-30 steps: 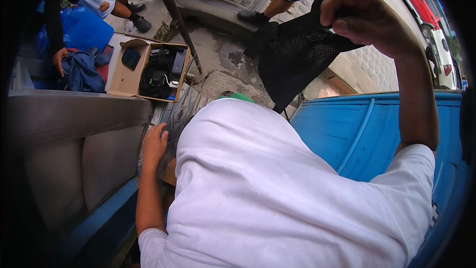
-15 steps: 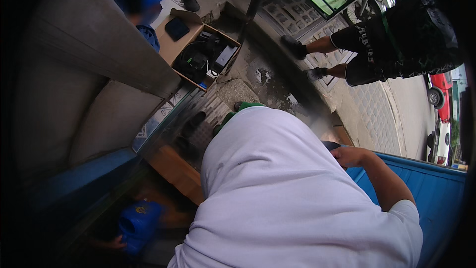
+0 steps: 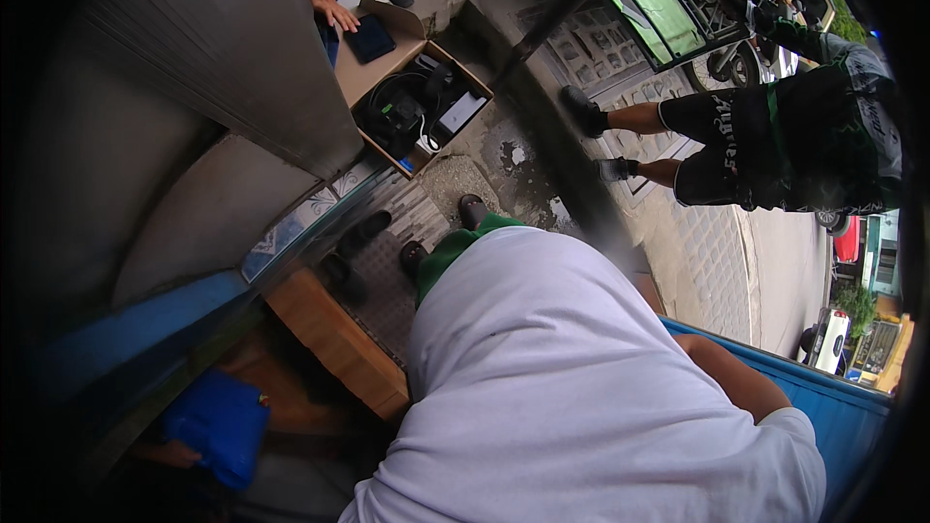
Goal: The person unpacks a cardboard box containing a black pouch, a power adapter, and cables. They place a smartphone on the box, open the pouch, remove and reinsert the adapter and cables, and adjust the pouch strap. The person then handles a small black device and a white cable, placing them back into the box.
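Note:
At the lower left, in shadow, a hand that appears to be my left hand (image 3: 179, 453) closes on the edge of a blue bag-like thing (image 3: 218, 426); its exact kind is unclear. My right arm (image 3: 731, 373) bends behind my white-shirted front, which hides the hand. Whether it holds anything does not show. Past my body, sandalled feet (image 3: 412, 257) stand on a patterned floor. Farther off sits an opened cardboard box (image 3: 412, 167) with black cables, black devices and a white block (image 3: 458, 113).
Another person's hand (image 3: 334, 12) rests by a flat black case (image 3: 370, 39) at the box flap. A second person in black shorts (image 3: 702, 150) stands at the right. A wooden ledge (image 3: 339, 344) borders my left; a blue ribbed panel (image 3: 814, 392) borders my right.
My right hand, which gripped a dark thing, has passed out of sight behind my front. The blue thing has turned and shifted left with the hand. Another person's hand has appeared near the box.

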`<state>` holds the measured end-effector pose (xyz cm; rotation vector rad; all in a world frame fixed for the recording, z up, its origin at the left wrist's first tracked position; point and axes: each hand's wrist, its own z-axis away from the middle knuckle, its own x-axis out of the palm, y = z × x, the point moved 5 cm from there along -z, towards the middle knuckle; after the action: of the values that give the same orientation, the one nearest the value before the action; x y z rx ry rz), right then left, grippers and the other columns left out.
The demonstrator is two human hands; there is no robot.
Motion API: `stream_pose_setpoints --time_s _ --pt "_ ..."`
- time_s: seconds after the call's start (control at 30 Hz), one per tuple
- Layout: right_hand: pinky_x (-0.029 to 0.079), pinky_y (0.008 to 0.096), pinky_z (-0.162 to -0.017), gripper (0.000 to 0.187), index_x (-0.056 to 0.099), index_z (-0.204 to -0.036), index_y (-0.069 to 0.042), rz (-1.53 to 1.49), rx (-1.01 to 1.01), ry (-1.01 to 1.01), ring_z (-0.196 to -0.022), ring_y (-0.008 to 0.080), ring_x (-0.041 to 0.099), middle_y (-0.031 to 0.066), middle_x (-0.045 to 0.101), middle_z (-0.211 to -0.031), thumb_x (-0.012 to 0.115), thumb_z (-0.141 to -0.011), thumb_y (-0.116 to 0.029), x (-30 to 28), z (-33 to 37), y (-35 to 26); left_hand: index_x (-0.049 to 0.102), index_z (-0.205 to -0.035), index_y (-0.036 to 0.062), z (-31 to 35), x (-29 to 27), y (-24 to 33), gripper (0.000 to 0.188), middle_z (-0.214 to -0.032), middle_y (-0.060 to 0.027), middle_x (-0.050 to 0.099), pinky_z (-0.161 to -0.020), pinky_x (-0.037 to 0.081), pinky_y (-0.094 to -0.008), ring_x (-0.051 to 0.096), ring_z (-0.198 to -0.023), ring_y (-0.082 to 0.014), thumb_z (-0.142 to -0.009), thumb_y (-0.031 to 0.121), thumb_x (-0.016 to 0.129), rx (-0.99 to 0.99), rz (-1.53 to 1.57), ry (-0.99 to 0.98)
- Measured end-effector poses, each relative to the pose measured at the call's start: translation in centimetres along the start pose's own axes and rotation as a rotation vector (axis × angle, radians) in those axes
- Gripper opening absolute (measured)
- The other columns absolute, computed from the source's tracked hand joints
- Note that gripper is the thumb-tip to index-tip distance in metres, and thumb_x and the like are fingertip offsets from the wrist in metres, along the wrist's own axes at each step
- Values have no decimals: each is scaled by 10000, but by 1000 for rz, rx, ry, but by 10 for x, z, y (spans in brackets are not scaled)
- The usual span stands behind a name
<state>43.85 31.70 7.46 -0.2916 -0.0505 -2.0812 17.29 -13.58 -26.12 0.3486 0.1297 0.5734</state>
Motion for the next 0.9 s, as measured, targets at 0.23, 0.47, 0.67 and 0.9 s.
stream_pose_setpoints --time_s 0.23,0.47,0.67,0.9 --pt "525 365 -933 727 382 -1515 -24 28 -86 144 -1079 220 618 148 573 -1356 710 -867 -31 -36 -8 -70 669 -1082 126 2 33 -2 277 -1024 -39 687 -882 502 -387 655 -959 -234 -885 308 738 -84 212 52" --pt "524 353 -898 729 383 -1513 -27 199 -339 308 -1043 211 614 144 575 -1333 704 -859 -20 -90 -42 -219 670 -1061 135 4 100 3 273 -1006 -21 683 -882 499 -377 653 -948 -209 -885 329 746 -167 488 114" --pt "522 344 -868 731 383 -1511 -30 381 -658 418 -1012 204 611 140 577 -1314 698 -852 -11 -100 -116 -396 670 -1043 143 7 183 12 271 -990 -5 679 -883 497 -369 651 -939 -188 -885 346 752 -222 765 154" --pt "521 332 -833 734 383 -1508 -34 511 -769 375 -976 195 608 137 580 -1291 692 -844 0 -60 -167 -457 671 -1023 152 13 277 41 270 -972 13 675 -883 494 -359 648 -927 -163 -884 366 760 -230 1077 148"
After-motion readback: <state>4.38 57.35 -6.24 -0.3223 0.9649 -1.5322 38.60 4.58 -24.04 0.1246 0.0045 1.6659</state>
